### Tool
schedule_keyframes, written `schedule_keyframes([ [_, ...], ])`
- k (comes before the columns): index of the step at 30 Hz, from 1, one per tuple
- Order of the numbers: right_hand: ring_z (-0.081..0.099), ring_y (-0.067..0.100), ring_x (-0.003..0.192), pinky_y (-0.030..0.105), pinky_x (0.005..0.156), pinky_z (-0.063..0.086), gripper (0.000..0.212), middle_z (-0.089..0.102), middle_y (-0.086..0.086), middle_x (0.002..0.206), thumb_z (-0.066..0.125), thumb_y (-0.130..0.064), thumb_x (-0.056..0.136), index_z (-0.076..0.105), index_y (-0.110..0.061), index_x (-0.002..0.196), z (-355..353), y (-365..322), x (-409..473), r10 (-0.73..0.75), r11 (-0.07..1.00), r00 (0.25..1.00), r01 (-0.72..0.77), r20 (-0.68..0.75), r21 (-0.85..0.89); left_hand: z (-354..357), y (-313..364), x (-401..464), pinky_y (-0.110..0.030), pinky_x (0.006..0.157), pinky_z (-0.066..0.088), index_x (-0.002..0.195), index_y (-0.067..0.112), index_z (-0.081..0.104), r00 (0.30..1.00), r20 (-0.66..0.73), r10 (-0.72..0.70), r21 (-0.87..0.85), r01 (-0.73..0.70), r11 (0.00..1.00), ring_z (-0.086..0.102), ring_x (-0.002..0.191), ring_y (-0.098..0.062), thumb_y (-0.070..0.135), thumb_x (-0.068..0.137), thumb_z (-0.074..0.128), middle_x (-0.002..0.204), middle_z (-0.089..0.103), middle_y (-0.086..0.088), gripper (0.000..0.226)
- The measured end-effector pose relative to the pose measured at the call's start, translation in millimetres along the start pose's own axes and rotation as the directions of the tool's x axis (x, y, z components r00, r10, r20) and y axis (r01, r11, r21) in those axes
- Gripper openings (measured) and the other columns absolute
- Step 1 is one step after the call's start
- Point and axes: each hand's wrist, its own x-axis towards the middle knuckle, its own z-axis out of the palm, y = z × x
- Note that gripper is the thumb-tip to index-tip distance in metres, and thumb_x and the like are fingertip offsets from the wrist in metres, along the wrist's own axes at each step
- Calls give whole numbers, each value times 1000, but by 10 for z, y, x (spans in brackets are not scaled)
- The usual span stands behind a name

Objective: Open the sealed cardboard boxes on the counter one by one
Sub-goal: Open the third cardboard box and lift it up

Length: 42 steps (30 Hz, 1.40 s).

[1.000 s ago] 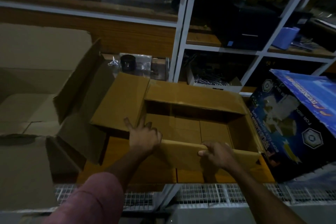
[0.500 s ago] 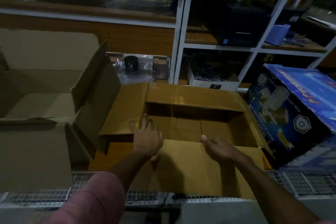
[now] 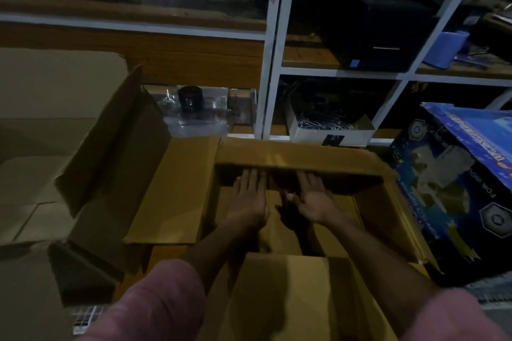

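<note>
A brown cardboard box (image 3: pixel 385 219) stands open in front of me, all its flaps folded out. Its left flap (image 3: pixel 177 191) lies flat, its near flap (image 3: pixel 291 293) hangs toward me, and its far flap (image 3: pixel 293 156) tilts over the opening. Both my hands reach inside the box. My left hand (image 3: pixel 249 196) is flat with fingers spread, its fingertips under the far flap's edge. My right hand (image 3: pixel 313 196) lies beside it, fingers spread, fingertips also under that flap. What the fingertips touch is hidden in shadow.
A larger open cardboard box (image 3: pixel 50 147) stands at the left, one flap (image 3: pixel 110 141) leaning toward the middle box. A blue printed carton (image 3: pixel 457 188) leans against the right side. White shelving (image 3: pixel 273 50) with dark goods rises behind. A wire grid (image 3: pixel 83 321) shows below.
Both hands left the near flap, which has dropped toward me, and moved forward into the box up to the far flap. The view has come closer to the box.
</note>
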Motion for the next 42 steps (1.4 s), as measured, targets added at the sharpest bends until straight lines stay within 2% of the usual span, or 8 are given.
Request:
schedule_keyframes([
  [3,-12,25,155,59,121,10,80,-17,-4,168,41,-51,102,-13,-34,159,-184,5,279,-102,994,971,110,-217,27,-52,-59,359,-54,122,-9,159,13,-8,987,-161,19,26,-15,1000,-30,148,-32,36,94,47,162,-31,-14,88],
  [9,-13,26,155,61,121,11,77,-15,-8,169,42,-51,103,-4,-30,161,-429,48,824,-90,996,960,80,-265,-47,-110,-287,1031,-67,116,-7,157,16,-17,983,-183,-32,129,56,990,-25,150,-35,57,92,45,163,-29,-12,98],
  [17,-22,32,152,69,118,8,73,-23,-7,166,35,-54,105,-4,-30,162,-302,158,1154,23,991,1000,-24,-12,-129,135,-486,1369,-79,104,-11,154,30,-23,989,-41,-145,129,150,980,-28,148,-35,69,88,43,162,-33,-2,102],
  [24,-26,30,151,70,116,11,79,-26,-7,166,40,-55,104,-9,-31,161,-237,218,1177,18,991,999,-14,30,-133,195,-554,1341,-80,105,-3,155,31,-20,992,-62,-109,151,117,982,-20,151,-36,66,85,57,165,-25,0,110],
  [29,-14,28,155,63,121,8,75,-16,-5,168,40,-53,104,-1,-29,162,-207,246,821,35,999,999,-35,-1,-12,157,-441,1159,-78,107,-6,154,27,-22,987,12,-158,133,155,979,-24,150,-34,64,91,49,162,-33,-2,102],
  [36,8,27,155,54,122,13,67,3,2,170,27,-60,102,17,-28,160,31,385,-428,109,988,993,-102,-50,117,-4,44,149,-67,116,3,160,23,2,984,7,-176,-21,176,984,-12,153,-34,62,98,35,167,-15,-6,80],
  [40,14,23,153,50,122,8,77,10,1,169,6,-72,96,22,-30,158,191,447,-1277,132,990,984,-125,-122,61,39,198,-550,-65,111,28,149,19,43,970,-177,-166,-17,166,986,25,148,-40,63,97,29,162,30,-13,70],
  [42,18,22,152,51,123,6,83,16,2,168,-3,-75,92,27,-30,156,288,523,-1630,111,993,978,-115,-176,-12,89,211,-867,-64,110,33,144,19,51,972,-193,-138,-1,141,990,30,146,-39,65,95,23,158,37,-13,73],
])
